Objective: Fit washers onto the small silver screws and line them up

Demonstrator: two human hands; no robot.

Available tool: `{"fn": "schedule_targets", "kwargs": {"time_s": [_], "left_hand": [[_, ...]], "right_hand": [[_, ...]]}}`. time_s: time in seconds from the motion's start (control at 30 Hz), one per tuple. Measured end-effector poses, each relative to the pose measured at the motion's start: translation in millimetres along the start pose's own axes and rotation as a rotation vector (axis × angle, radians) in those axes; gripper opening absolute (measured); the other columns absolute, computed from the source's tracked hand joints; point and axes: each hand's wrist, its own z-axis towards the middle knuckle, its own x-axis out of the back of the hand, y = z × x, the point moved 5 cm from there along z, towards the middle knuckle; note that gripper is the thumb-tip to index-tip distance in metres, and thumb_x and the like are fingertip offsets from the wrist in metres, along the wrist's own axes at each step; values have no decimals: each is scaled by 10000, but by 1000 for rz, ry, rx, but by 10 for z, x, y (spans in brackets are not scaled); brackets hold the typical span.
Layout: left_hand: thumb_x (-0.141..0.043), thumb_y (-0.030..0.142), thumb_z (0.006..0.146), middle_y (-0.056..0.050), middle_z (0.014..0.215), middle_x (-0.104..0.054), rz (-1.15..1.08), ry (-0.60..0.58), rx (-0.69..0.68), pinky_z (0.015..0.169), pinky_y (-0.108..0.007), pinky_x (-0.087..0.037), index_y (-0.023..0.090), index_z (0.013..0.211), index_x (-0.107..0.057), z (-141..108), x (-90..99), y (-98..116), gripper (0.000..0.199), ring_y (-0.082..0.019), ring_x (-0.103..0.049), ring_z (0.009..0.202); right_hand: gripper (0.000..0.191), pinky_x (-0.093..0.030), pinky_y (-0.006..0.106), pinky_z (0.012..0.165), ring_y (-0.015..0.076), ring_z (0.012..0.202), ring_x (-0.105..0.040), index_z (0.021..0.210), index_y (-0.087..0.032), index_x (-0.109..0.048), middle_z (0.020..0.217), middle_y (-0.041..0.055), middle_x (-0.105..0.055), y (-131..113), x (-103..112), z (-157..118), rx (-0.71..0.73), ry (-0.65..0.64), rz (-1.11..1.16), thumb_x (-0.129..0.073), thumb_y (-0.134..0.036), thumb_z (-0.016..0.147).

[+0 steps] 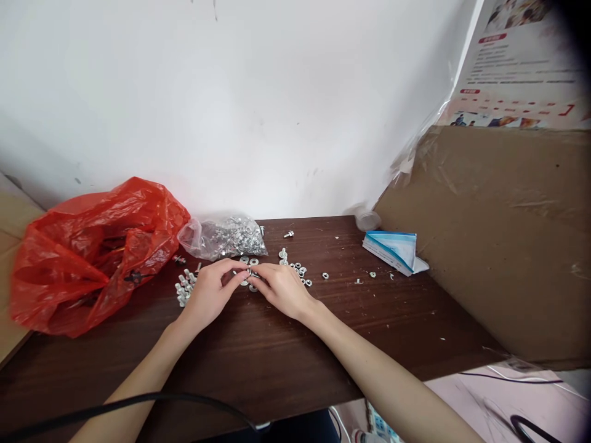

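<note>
Brown cardboard [498, 246] stands as the biggest thing in view, leaning along the right side of the dark wooden surface [258, 357], with a printed poster [521, 61] above it. Next in size, a crumpled red plastic bag [92, 252] slumps at the left end of the surface, against the white wall. Beside it, toward the middle, lies a clear plastic bag of metal parts [226, 237]. A folded blue-and-white paper packet [392, 249] rests near the foot of the cardboard.

Both forearms reach in from the bottom edge and meet at the centre of the surface. The left hand [210, 295] and the right hand [281, 289] are close together, fingertips nearly touching, and they pinch a small metal washer [249, 271] between them, just in front of the clear bag. How firmly each hand closes on it is hard to tell at this size.

A cluster of small bolts [184, 286] lies just left of the left hand, touching the red bag's edge. Loose washers [300, 271] are scattered just beyond and to the right of the right hand, thinning out toward the packet. A single screw [289, 234] lies apart, near the wall
</note>
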Motion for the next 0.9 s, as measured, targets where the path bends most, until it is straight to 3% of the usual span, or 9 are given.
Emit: {"fn": "schedule_targets", "kwargs": {"time_s": [0.33, 0.5, 0.6, 0.73, 0.9], "left_hand": [[-526, 275, 859, -18, 841, -613, -94, -25, 7, 553, -219, -419, 182, 962, -658, -13, -16, 9, 192, -103, -489, 600], [-552, 376, 850, 8, 678, -556, -102, 3, 104, 558, -226, -406, 167, 960, -637, -22, -26, -58, 251, -120, -491, 600], [-560, 408, 846, 5, 689, -588, -98, -1, 145, 588, -236, -407, 167, 918, -644, -18, -45, -103, 266, -125, -507, 615], [-562, 401, 844, -2, 723, -604, -123, -12, 137, 603, -238, -409, 172, 922, -649, -1, -56, -118, 258, -128, -516, 636], [-573, 368, 829, 22, 642, -513, -145, -14, 109, 541, -221, -369, 177, 934, -653, 7, -35, -78, 232, -112, -455, 572]], "right_hand": [[261, -395, 243, 664, 173, 829, -638, 1097, -182, -584, 974, 60, -685, -15, 13, 1, -12, -19, 1, -370, -288, 993], [262, -368, 237, 623, 156, 755, -613, 991, -179, -587, 900, 47, -673, -16, 43, 7, -5, 11, -23, -363, -315, 995], [261, -354, 238, 606, 151, 739, -606, 959, -178, -586, 885, 42, -671, -25, 41, 7, 8, 12, -33, -368, -317, 995], [256, -354, 244, 608, 155, 751, -610, 968, -178, -589, 905, 38, -676, -37, 39, 7, 16, 11, -39, -374, -315, 994], [263, -361, 242, 611, 156, 755, -608, 999, -173, -591, 902, 44, -673, -31, 55, 9, 10, 2, -20, -372, -319, 994]]}}
